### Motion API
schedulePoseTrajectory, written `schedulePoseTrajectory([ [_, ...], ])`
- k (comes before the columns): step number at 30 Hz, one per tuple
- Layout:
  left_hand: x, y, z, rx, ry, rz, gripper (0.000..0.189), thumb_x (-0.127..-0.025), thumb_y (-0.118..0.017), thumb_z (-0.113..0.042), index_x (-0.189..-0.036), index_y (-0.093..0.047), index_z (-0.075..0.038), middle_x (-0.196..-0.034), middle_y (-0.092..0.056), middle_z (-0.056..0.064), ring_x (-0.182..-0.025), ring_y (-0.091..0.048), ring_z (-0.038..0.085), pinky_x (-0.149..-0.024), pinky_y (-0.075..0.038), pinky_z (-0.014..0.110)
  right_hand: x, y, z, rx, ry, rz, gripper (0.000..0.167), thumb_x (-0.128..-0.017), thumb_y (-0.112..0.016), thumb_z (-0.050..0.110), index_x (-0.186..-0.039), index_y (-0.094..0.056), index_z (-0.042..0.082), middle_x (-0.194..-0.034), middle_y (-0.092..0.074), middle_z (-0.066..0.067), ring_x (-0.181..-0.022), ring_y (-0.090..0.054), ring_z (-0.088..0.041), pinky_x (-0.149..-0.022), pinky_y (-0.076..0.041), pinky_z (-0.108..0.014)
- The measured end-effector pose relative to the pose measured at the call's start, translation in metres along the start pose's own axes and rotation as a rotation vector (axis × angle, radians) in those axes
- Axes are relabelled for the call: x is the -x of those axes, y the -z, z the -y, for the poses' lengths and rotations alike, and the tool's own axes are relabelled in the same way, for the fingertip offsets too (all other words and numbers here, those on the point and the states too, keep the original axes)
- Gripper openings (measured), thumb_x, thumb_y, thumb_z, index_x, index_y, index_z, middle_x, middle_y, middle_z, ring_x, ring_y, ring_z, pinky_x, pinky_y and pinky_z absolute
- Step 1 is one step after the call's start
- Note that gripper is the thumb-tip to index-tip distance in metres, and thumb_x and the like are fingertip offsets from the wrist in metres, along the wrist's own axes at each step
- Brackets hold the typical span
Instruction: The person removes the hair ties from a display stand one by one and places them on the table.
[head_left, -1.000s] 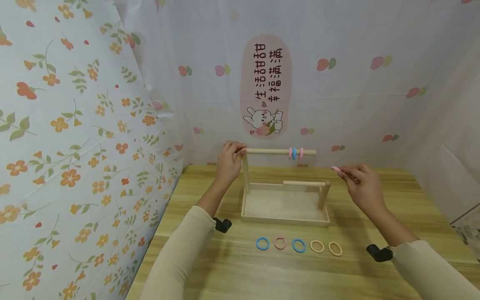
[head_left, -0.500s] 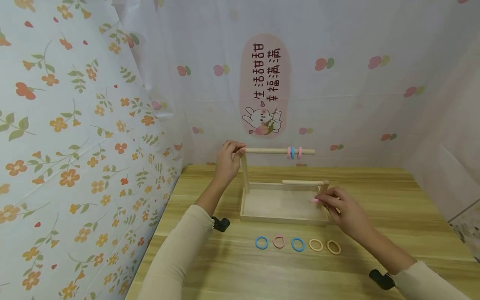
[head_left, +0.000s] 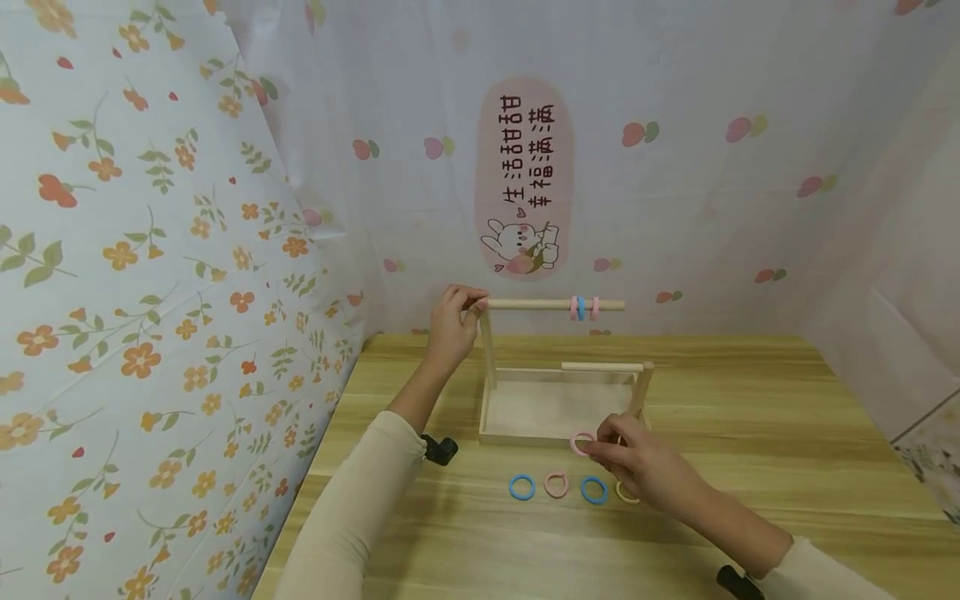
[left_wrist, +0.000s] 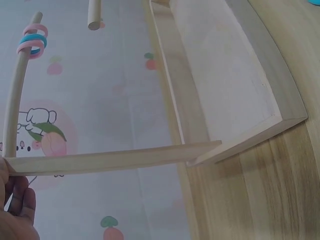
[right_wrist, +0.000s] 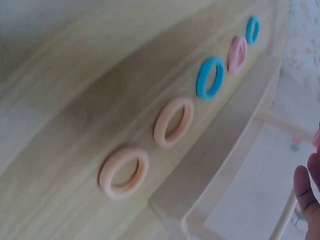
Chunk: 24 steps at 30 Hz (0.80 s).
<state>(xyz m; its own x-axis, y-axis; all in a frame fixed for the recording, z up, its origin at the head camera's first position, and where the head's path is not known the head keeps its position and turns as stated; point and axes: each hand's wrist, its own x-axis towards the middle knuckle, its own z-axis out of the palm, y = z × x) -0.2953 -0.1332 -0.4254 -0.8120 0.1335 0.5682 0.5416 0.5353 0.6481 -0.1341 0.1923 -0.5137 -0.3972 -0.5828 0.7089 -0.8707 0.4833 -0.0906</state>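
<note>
My left hand (head_left: 454, 333) grips the top corner of a wooden rack (head_left: 487, 346), where the upper dowel (head_left: 528, 305) meets the tall post. Several pink and blue rings (left_wrist: 33, 40) hang together toward that dowel's free end. Between the thumb and fingers of my right hand (head_left: 645, 462) a pink ring (head_left: 581, 444) is pinched, in front of the rack's tray (head_left: 517, 438). On the table lie a blue ring (head_left: 522, 487), a pink ring (head_left: 557, 484), another blue ring (head_left: 594, 490) and two beige rings (right_wrist: 124, 172), one hidden behind the right hand in the head view.
A shorter, lower dowel (head_left: 602, 367) stands on the rack's right post (head_left: 641, 392). The wooden table (head_left: 720, 392) backs onto a printed curtain (head_left: 675, 208), and a floral cloth (head_left: 172, 333) hangs along the left side.
My right hand has carried the pink ring from the rack's right side leftward and nearer to me, over the front of the tray. The left hand has kept its hold on the post.
</note>
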Motion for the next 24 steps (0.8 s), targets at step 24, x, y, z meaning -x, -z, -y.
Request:
schedulePoseTrajectory([
  [24, 0.0, 0.001, 0.001, 0.026, 0.018, 0.007, 0.028, -0.108, -0.068, -0.02, -0.126, -0.075, 0.001, -0.125, -0.069, 0.016, -0.117, -0.072, 0.034, -0.106, -0.061, 0.045, 0.002, -0.073, 0.047, -0.075, 0.275, 0.198, 0.015, -0.093, -0.089, 0.015, -0.103, -0.081, 0.024, -0.093, -0.061, 0.009, -0.086, -0.056, -0.006, -0.079, -0.051, -0.016],
])
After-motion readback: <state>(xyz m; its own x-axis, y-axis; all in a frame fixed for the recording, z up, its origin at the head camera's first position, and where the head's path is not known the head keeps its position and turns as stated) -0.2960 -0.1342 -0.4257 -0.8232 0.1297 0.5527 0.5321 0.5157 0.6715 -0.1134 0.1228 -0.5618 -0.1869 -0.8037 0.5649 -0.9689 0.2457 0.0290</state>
